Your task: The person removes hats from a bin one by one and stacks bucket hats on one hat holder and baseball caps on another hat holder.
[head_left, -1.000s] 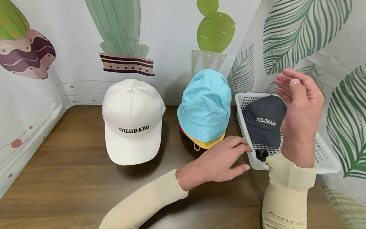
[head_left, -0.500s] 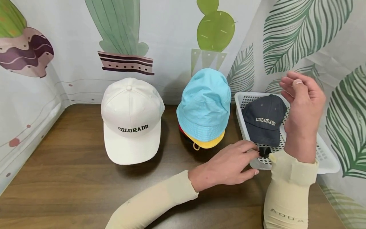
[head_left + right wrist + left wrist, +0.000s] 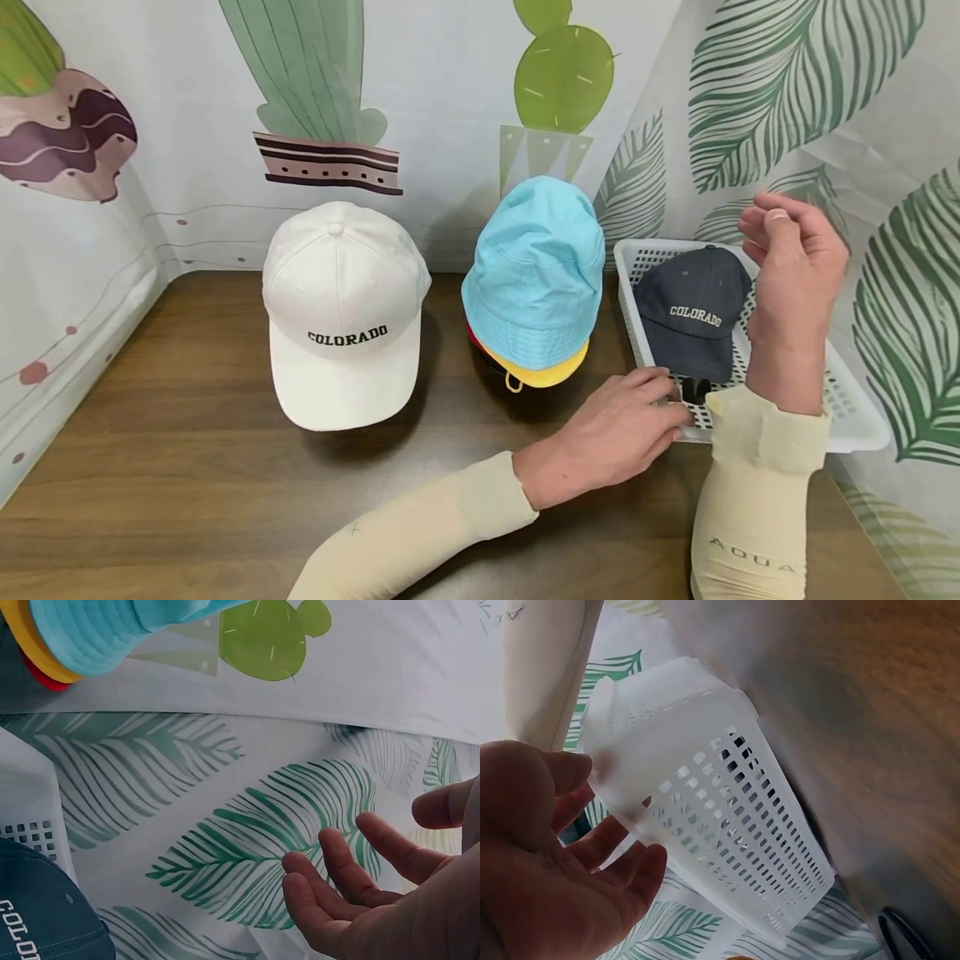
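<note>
My left hand [image 3: 615, 429] grips the near-left corner of a white plastic basket [image 3: 630, 321]. In the left wrist view the thumb lies against the outside of the perforated wall, and some fingers pass over the rim. A navy baseball cap [image 3: 693, 312] lettered COLORADO sits inside the basket, with a small black object [image 3: 696, 390] by its brim. Above the basket's right part my right hand [image 3: 798, 283] is raised, its fingers loosely bent and holding nothing. In the right wrist view this hand [image 3: 375, 900] is apart from the cap.
A white COLORADO cap [image 3: 341, 317] stands on the wooden table [image 3: 187, 467] at the left. Right of it, a light-blue bucket hat [image 3: 536, 267] tops a stack with yellow and red brims beneath. A plant-printed cloth [image 3: 442, 83] backs the table.
My left hand has moved right onto the basket's corner, and its fingers have bent over the rim. My right hand stays raised nearly in place. The hats have not moved.
</note>
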`<move>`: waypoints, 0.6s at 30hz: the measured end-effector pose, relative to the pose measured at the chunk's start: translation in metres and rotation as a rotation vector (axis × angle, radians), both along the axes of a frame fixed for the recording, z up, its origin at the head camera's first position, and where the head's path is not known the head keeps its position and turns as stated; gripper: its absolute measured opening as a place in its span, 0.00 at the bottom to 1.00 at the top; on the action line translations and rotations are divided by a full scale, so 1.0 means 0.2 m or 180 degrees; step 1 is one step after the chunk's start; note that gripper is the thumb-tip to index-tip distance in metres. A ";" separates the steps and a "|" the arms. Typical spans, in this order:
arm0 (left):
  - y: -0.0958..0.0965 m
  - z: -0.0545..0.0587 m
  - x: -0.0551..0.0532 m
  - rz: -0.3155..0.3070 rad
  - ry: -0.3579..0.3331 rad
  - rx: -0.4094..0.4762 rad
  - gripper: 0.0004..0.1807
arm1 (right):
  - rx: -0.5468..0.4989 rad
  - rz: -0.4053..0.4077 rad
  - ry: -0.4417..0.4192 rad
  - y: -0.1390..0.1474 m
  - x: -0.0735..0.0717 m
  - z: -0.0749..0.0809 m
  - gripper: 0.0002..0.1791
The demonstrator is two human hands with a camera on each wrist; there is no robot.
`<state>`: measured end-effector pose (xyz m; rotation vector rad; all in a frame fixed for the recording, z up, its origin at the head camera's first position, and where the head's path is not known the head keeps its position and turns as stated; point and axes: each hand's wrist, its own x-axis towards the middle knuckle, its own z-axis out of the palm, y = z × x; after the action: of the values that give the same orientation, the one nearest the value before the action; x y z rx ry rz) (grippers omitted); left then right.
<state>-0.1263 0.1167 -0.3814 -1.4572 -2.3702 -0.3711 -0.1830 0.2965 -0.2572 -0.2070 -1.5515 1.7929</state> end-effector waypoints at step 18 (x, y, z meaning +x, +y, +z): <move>0.00 0.01 -0.04 -0.0378 0.0215 -0.0267 0.12 | 0.0974 -0.0102 -0.1284 0.10 -0.07 -0.07 0.20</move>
<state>-0.1341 0.1175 -0.3792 -1.6270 -2.2779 -0.2497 -0.1977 0.3160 -0.2722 -0.4630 -2.0686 1.5241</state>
